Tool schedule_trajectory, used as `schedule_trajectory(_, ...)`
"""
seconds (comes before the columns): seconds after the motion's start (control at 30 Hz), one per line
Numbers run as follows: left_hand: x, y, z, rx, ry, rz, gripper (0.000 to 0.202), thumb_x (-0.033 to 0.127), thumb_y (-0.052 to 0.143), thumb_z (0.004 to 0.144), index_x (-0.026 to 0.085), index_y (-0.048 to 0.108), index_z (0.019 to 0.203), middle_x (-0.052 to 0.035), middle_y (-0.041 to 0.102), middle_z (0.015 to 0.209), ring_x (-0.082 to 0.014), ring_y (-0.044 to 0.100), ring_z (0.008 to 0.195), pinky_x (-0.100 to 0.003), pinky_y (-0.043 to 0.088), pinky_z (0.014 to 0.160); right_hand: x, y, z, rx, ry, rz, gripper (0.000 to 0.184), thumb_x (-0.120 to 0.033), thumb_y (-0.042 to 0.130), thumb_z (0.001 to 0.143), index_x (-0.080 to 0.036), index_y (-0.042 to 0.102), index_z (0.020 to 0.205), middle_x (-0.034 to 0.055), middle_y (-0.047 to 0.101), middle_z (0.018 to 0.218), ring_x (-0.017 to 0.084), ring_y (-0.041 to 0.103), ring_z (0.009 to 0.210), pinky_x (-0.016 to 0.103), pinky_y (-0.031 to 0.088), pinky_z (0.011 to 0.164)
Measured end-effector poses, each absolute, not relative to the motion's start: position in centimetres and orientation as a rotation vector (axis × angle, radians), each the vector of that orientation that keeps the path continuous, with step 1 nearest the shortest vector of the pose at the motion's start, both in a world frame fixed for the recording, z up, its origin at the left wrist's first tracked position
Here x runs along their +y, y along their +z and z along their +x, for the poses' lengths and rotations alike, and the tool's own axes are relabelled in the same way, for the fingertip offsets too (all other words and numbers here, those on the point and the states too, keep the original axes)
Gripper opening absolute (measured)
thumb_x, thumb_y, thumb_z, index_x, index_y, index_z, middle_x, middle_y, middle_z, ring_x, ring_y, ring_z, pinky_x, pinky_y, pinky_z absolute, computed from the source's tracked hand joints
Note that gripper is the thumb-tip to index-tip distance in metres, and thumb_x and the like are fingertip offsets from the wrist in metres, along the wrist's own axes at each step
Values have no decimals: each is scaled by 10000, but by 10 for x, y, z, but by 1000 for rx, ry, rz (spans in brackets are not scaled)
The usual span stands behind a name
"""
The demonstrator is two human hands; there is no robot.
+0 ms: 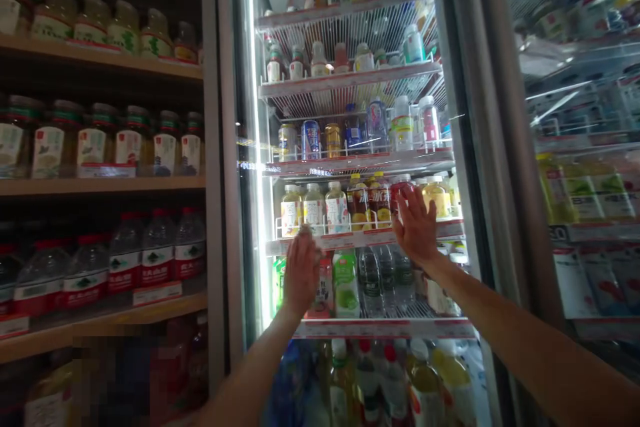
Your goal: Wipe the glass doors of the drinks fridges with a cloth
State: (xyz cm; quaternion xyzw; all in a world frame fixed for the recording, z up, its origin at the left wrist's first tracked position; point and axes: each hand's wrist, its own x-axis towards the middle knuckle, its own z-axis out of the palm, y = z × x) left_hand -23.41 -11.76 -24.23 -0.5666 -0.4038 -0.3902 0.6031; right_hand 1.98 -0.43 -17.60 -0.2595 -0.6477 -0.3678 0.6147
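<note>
A tall glass-door drinks fridge (453, 80) stands in front of me, its lit shelves full of bottles and cans. My right hand (416, 227) lies against the glass with its fingers spread, in front of a red-labelled bottle and beside yellow bottles. Lower and to the left, my left hand (301, 273) is raised to the glass, fingers together. At its fingertips shows a small crumpled pale thing, apparently a cloth (313, 235), mostly hidden and blurred. Behind the left hand are a red-labelled bottle (325, 287) and a green carton (345, 283).
Wooden shelves (100, 183) on the left carry rows of jars and red-capped water bottles (158, 250). The fridge's metal frame (500, 113) runs down the right side. Beyond it, another glass front shows yellow bottles (580, 193) and cartons. Reflections streak the glass.
</note>
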Motion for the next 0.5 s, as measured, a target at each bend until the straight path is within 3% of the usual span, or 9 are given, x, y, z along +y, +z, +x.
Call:
schedule_trajectory(0.1, -97, -251, -181, -788, -675, -1555, 417, 176, 462, 860, 171, 467, 1278, -41, 351, 1450, -213, 183, 1388, -410, 316, 1117, -11, -190, 12, -1596, -905, -536, 626, -287, 380, 889, -205, 128, 1456, 95, 261, 1488, 249, 176, 1390, 522, 133, 1107)
schedule_trajectory(0.2, -95, -252, -178, -709, -563, -1650, 360, 188, 465, 862, 196, 523, 1218, -15, 404, 1422, -192, 218, 1379, -380, 327, 1114, -10, -201, 21, -1687, -979, -453, 623, -255, 397, 881, -198, 153, 1452, 104, 315, 1464, 232, 206, 1383, 497, 138, 1115)
schedule_trajectory(0.37, -129, -232, -260, -972, -945, -1304, 508, 169, 431, 881, 188, 328, 1378, -102, 314, 1466, -212, 202, 1384, -430, 321, 1101, -10, -214, 35, -1701, -974, -458, 631, -225, 389, 878, -233, 130, 1453, 90, 328, 1459, 217, 203, 1384, 510, 112, 1120)
schedule_trajectory(0.5, -123, -228, -247, -1061, -1111, -1151, 561, 146, 423, 877, 156, 251, 1411, -132, 267, 1482, -221, 128, 1400, -465, 281, 1115, -17, -220, 23, -1633, -922, -569, 628, -263, 407, 875, -193, 158, 1447, 116, 312, 1464, 261, 129, 1398, 553, 97, 1106)
